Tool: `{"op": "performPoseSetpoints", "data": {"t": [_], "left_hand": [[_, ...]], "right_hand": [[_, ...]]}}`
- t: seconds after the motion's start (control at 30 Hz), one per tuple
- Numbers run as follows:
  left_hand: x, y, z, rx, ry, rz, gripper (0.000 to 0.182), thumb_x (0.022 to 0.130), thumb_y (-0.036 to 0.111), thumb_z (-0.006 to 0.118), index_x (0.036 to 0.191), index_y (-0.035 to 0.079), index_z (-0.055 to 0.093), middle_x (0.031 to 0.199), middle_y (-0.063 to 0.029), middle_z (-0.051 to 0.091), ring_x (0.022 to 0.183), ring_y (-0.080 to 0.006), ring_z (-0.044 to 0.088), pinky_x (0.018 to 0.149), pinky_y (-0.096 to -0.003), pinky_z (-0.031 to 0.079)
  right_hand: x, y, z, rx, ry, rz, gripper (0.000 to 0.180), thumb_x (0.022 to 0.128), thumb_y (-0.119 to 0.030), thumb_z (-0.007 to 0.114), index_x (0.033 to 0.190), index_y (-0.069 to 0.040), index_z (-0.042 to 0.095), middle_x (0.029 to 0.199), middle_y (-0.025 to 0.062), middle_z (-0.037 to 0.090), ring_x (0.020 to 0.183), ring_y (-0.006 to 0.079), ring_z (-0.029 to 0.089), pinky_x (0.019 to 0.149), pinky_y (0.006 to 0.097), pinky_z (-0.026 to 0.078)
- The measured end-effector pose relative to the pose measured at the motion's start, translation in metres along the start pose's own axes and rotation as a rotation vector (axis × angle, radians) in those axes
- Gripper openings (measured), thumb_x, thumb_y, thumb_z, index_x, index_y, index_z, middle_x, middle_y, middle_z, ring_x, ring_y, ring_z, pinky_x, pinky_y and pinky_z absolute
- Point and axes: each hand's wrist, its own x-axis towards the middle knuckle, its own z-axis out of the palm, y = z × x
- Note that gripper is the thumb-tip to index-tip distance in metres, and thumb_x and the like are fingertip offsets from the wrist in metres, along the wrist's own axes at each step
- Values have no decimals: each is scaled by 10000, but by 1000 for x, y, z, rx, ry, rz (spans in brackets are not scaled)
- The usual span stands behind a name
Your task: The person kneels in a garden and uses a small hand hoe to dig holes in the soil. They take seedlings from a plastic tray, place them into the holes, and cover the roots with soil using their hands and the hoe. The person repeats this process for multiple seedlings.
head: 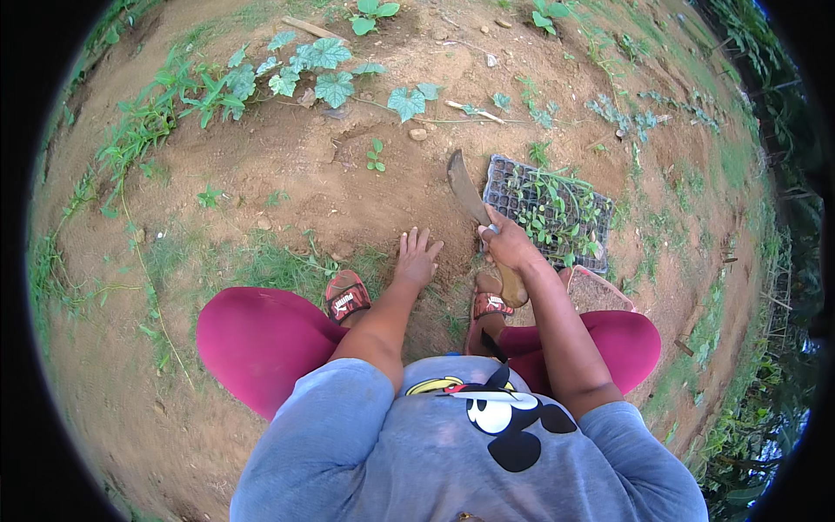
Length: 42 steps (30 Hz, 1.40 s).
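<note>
My left hand (418,259) rests palm down on or just over the loose brown soil (450,261) between my feet, its fingers spread and holding nothing. In my right hand (510,245) is a machete with a curved blade (464,183) and a thick wooden handle (513,285). The blade points away from me, its tip above the soil. Beside that hand, on the right, lies a black plastic seedling tray (498,171) with several green seedlings (554,209) in its cells. Farther forward, a small seedling (375,156) stands upright in a shallow hollow.
A vine with lobed leaves (334,89) trails across the ground ahead. Near it lie a pale stick (475,111) and a stone (418,134). A shallow soil-coloured container (599,291) sits by my right knee. Grass (280,264) grows beside my left sandal (346,297).
</note>
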Motion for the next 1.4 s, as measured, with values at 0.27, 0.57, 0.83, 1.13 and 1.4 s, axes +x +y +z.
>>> {"op": "performPoseSetpoints", "data": {"t": [0.27, 0.57, 0.83, 1.13, 1.4], "left_hand": [[33, 18, 56, 222, 215, 199, 533, 943, 212, 573, 1460, 144, 466, 1585, -144, 322, 1502, -382, 212, 1232, -546, 129], [113, 3, 33, 154, 166, 269, 313, 884, 318, 621, 1179, 213, 625, 1429, -78, 492, 1440, -340, 325, 1189, -651, 148], [99, -114, -22, 305, 36, 548, 342, 824, 345, 674, 1114, 173, 614, 1316, -65, 529, 1343, -335, 407, 1146, -620, 259], [91, -226, -88, 357, 153, 196, 394, 813, 227, 672, 1184, 131, 580, 1320, -109, 509, 1322, -362, 403, 1100, -457, 387], [125, -252, -128, 224, 515, -142, 409, 906, 198, 611, 1290, 94, 519, 1434, -155, 441, 1366, -365, 371, 1141, -484, 344]], "right_hand": [[-20, -18, -42, 265, 181, 65, 646, 1006, -147, 585, 1584, -113, 299, 869, 26, 585, 647, 105, 531, 559, 282, 492], [20, -7, -13, 383, 43, 55, 647, 978, -177, 602, 1570, -128, 344, 750, 48, 628, 569, 125, 572, 554, 298, 503], [34, -10, 2, 307, 5, 83, 673, 966, -229, 620, 1560, -78, 342, 935, 116, 685, 605, 143, 599, 618, 313, 527], [43, -7, 16, 265, -62, 83, 720, 942, -299, 645, 1561, -93, 342, 976, 161, 697, 644, 195, 639, 745, 365, 543], [44, -7, 18, 207, -93, 107, 715, 947, -338, 627, 1554, -84, 346, 1406, 250, 552, 1299, 376, 540, 1099, 392, 406]]}}
